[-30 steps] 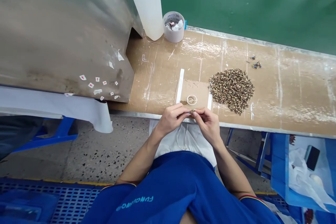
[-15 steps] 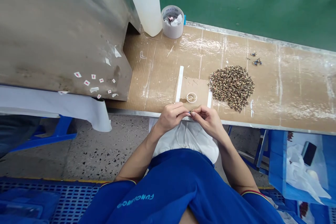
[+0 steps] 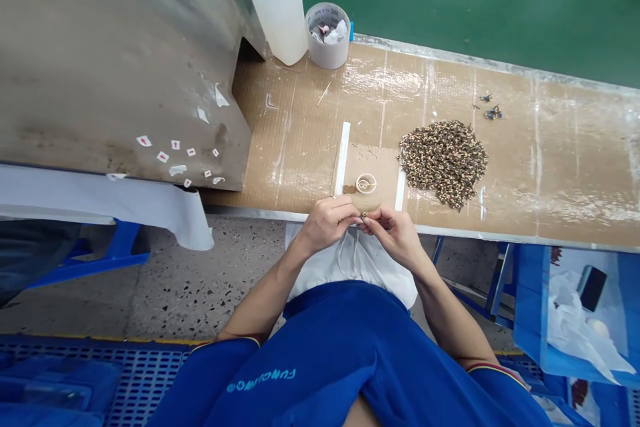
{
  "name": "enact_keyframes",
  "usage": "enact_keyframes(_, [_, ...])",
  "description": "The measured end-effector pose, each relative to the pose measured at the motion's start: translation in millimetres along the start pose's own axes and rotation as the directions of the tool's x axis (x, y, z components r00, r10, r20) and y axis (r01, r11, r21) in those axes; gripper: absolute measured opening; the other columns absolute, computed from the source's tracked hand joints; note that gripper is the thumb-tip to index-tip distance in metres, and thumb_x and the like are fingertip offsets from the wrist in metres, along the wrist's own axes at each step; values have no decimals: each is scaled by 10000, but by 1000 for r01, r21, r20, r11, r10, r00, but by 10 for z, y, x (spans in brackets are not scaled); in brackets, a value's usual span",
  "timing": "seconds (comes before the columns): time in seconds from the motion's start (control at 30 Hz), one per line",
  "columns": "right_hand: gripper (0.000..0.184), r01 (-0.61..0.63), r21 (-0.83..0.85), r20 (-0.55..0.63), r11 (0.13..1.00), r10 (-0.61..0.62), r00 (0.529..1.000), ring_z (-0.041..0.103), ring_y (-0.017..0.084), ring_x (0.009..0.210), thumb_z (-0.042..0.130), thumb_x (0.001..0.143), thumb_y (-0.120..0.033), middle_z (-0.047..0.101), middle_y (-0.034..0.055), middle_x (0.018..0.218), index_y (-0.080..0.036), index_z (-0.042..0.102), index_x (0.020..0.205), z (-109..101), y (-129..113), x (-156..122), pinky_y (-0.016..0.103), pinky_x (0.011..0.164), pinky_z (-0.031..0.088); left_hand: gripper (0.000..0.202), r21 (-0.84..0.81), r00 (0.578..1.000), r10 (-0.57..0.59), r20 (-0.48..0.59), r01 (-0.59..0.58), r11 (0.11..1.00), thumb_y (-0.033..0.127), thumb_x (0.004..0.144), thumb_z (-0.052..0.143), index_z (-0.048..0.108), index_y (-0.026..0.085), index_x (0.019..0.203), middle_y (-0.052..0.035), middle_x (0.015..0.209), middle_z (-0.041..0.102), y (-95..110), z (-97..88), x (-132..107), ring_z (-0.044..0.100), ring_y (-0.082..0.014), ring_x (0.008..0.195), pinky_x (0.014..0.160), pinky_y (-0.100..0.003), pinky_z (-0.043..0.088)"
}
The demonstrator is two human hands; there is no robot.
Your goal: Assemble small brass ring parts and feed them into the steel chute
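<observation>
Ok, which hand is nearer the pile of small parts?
Right. The right hand sits just left of the pile of small parts, closer to the person; the left hand is farther left.

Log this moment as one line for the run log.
left hand: pinching small metallic piece | right hand: pinching same piece | nearby: small round dish, speckled parts pile

Ahead of the right hand point(image 3: 395, 235), the pile point(image 3: 443, 163) blocks the desk point(image 3: 565, 167); past the left hand point(image 3: 327, 223), desk runs to the bottle point(image 3: 274, 0).
</observation>
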State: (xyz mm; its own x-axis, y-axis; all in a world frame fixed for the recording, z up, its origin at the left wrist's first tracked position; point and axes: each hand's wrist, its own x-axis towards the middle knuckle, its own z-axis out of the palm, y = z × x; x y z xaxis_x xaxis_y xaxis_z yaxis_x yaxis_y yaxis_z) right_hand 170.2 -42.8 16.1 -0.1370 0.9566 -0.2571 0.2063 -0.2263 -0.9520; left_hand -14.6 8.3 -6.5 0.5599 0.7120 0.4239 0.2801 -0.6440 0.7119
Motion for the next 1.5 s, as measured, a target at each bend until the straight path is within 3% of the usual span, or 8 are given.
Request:
enact_keyframes(0.3, [412, -16, 115, -14, 993, 18, 1000, 723, 179, 686, 666, 851, -614, 744, 35, 752, -204, 663, 891, -21, 0, 1, 310, 660, 597, 300, -86, 999, -16, 38, 20, 996, 307, 1009, 546, 668, 148, 785, -17, 702, 644, -1, -44, 46, 591, -119, 643, 603, -221, 444])
enact_keyframes(0.5, [391, 9, 82, -13, 997, -7, 1000, 709, 174, 655, 676, 856, -591, 740, 36, 738, -201, 696, 878, -72, 32, 17, 307, 636, 595, 249, -113, 998, -36, 61, 42, 993, 293, 998, 566, 684, 149, 833, -33, 750, 687, -1, -52, 55, 622, -131, 690, 640, -228, 459])
enact_keyframes(0.7, [410, 5, 113, -40, 994, 0, 999, 672, 154, 555, 654, 862, -613, 712, 20, 650, -205, 650, 820, -59, 62, 48, 279, 535, 577, 284, -90, 996, -64, 62, 70, 993, 269, 1001, 556, 669, 149, 770, -19, 697, 663, 18, -27, 101, 591, -124, 639, 622, -230, 440])
enact_keyframes(1.07, [342, 2, 40, -37, 999, -1, 999, 687, 169, 569, 645, 892, -538, 723, 21, 651, -229, 595, 753, -26, -14, 45, 302, 567, 587, 310, -34, 996, -80, 39, 82, 996, 259, 1015, 509, 669, 156, 771, -22, 692, 643, 33, 17, 66, 584, -132, 638, 619, -246, 443])
enact_keyframes(1.37, [393, 4, 88, -51, 996, 1, 999, 701, 171, 590, 648, 863, -600, 723, 26, 652, -214, 629, 795, 1, 57, 77, 301, 574, 597, 349, -2, 997, -43, 59, 43, 999, 284, 1026, 484, 659, 142, 761, -40, 706, 647, -8, 32, 71, 602, -143, 656, 626, -251, 469])
enact_keyframes(1.43, [412, 5, 109, -41, 994, -1, 999, 699, 164, 592, 646, 857, -617, 726, 28, 661, -208, 629, 809, 19, 41, 84, 291, 569, 592, 311, -18, 992, -91, 84, 93, 995, 321, 1022, 501, 687, 130, 862, -55, 760, 674, 68, -30, 111, 630, -150, 688, 630, -252, 494])
enact_keyframes(1.5, [413, 8, 114, -31, 993, -5, 1000, 690, 155, 585, 645, 857, -617, 726, 27, 665, -205, 628, 822, 15, -1, 69, 281, 559, 583, 280, -46, 978, -180, 105, 186, 982, 363, 997, 557, 684, 135, 1100, -72, 868, 712, 221, -190, 90, 663, -158, 731, 636, -257, 528])
